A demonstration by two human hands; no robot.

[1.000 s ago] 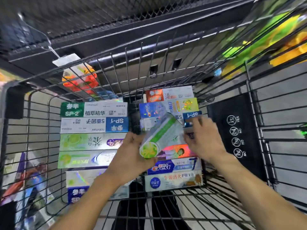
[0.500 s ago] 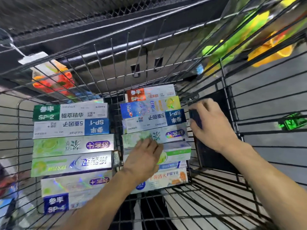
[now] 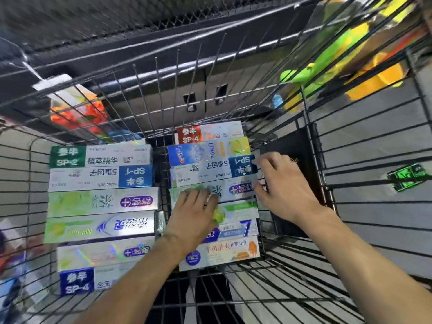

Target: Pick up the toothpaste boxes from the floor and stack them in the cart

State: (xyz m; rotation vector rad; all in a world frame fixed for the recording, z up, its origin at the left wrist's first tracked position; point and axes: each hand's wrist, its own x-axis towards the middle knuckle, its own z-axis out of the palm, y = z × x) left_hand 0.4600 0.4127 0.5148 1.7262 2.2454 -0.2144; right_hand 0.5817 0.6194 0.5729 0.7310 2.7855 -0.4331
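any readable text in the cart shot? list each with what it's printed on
"SP-2": green-ended box, top of the left stack.
"SP-1", upside down: blue-ended box under it.
"SP-4": blue box, bottom of the left stack.
"SP-4": red-ended box, top of the right stack.
"SP-1", upside down: blue-ended box by the right hand.
"7": blue and white box.
Chinese lettering and small print on the boxes: too blurred to quote with confidence.

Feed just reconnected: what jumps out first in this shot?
Two columns of toothpaste boxes lie side by side inside the wire cart. The left hand rests flat on the right column, while the right hand touches its right ends.
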